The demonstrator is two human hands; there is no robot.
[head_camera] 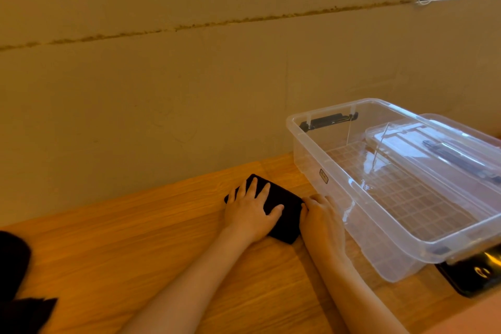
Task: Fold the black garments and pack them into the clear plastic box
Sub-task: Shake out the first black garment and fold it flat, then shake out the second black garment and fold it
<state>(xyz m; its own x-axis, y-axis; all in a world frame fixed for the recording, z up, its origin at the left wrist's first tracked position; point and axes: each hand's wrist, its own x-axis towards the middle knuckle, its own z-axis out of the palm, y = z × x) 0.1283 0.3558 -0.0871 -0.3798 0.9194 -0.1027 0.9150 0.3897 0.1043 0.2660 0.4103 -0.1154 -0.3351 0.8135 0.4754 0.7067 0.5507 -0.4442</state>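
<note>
One folded black garment (284, 206) lies on the table (135, 238) beside one clear plastic box (379, 198); left hand (250, 211) presses it flat, fingers spread, right hand (322, 217) curled at its edge; another black pile (16, 279) lies far left.

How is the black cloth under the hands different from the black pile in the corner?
The folded cloth is a small neat rectangle; the pile is loose and lumpy. The left hand presses the cloth and the right hand touches it; nothing touches the pile. Both are black, on the table.

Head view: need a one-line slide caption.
Left hand flat on folded black garment, right hand at its edge, beside the open, empty clear plastic box on a wooden table.
</note>
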